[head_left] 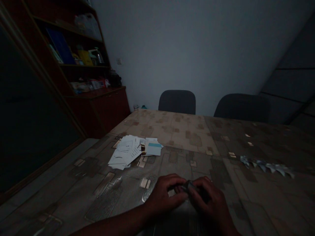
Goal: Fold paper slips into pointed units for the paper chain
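Observation:
Near the table's front edge, my left hand (166, 193) and my right hand (211, 200) meet fingertip to fingertip. Between them they pinch a small dark object (189, 184), too dim to identify. Beyond my left hand lies a loose pile of white papers (126, 151), with smaller cards beside it, one of them pale with a blue band (154, 148). A row of crinkled, silvery-grey pieces (267, 166) rests on the table to the right of my right hand.
The table (182, 131) wears a patterned cover. Two dark chairs (177, 101) (242, 106) stand at its far side against a pale wall. A wooden shelf cabinet (108, 109) with assorted items is at the back left.

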A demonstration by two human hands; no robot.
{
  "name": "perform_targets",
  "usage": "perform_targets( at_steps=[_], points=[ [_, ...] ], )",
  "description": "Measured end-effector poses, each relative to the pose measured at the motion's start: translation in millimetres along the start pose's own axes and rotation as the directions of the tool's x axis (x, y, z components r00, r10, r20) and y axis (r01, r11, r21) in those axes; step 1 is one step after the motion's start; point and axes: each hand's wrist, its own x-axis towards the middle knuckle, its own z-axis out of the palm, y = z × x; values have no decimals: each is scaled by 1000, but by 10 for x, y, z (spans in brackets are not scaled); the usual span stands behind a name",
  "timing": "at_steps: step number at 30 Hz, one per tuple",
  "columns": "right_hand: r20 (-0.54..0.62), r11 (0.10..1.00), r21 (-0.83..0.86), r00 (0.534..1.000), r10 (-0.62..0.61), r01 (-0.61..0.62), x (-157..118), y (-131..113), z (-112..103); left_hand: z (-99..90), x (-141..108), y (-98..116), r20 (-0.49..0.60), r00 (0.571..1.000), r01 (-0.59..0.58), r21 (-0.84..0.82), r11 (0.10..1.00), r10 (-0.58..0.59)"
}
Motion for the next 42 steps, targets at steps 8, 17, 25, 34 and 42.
perform_targets(
  at_steps=[8, 17, 25, 34, 42],
  points=[
    [-22, 998, 43, 998, 52, -51, 32, 25, 34, 46, -12, -68, -61, 998, 15, 167, 986, -5],
    [89, 925, 282, 967, 240, -255, -2, 44, 73, 54, -8, -24, -113, 975, 186, -34, 982, -189],
    [11, 933, 305, 981, 195, -189, -8, -51, 100, 81, -31, -32, -94, 974, 214, 85, 973, -206],
    [65, 893, 368, 966, 252, -258, -1, 16, 83, 74, -28, 5, -26, 990, 144, 96, 985, -142],
    [99, 878, 382, 957, 272, -289, 25, 14, 44, 76, 6, -16, 9, 963, 268, 31, 963, -268]
  ],
)
